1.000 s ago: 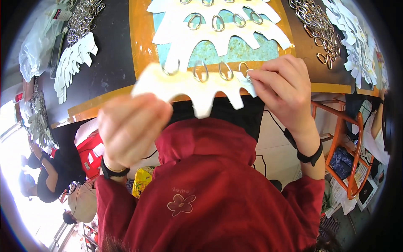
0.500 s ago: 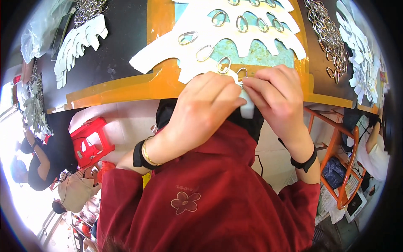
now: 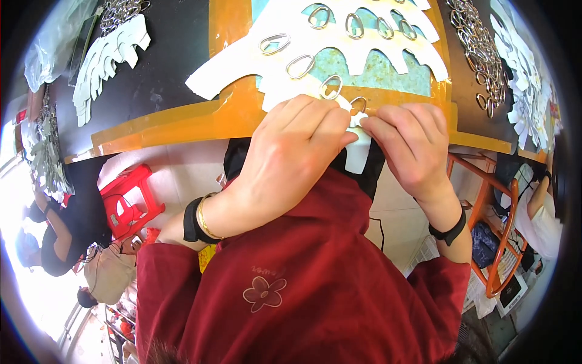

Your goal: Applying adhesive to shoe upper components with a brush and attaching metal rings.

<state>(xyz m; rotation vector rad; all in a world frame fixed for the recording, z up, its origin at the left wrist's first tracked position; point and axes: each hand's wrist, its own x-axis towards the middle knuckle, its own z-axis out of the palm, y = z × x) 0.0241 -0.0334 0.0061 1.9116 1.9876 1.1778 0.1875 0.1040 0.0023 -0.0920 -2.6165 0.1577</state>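
At the table's near edge, my left hand [image 3: 297, 145] is closed, its fingers pressed on the lower edge of a white comb-shaped sheet [image 3: 291, 45]. A white tab [image 3: 357, 153] of it hangs down beside my left thumb. My right hand [image 3: 412, 136] is closed in a pinch at the top of that tab, just under an oval metal ring [image 3: 359, 98]. The pinched spot is partly hidden by the fingertips. Other metal rings, one of them a nearby ring [image 3: 322, 88], lie along the sheet's tabs.
Piles of metal rings [image 3: 479, 48] and stacked white pieces [image 3: 112, 67] lie on the dark table at both sides. Orange tape [image 3: 163, 127] covers its near edge. A red stool [image 3: 136, 200] stands left, an orange-framed chair [image 3: 506, 224] right. Other people work at both sides.
My right hand has shifted slightly to the right, away from my left hand. The hanging white tab now shows flatter and wider. The table view has shifted a little.
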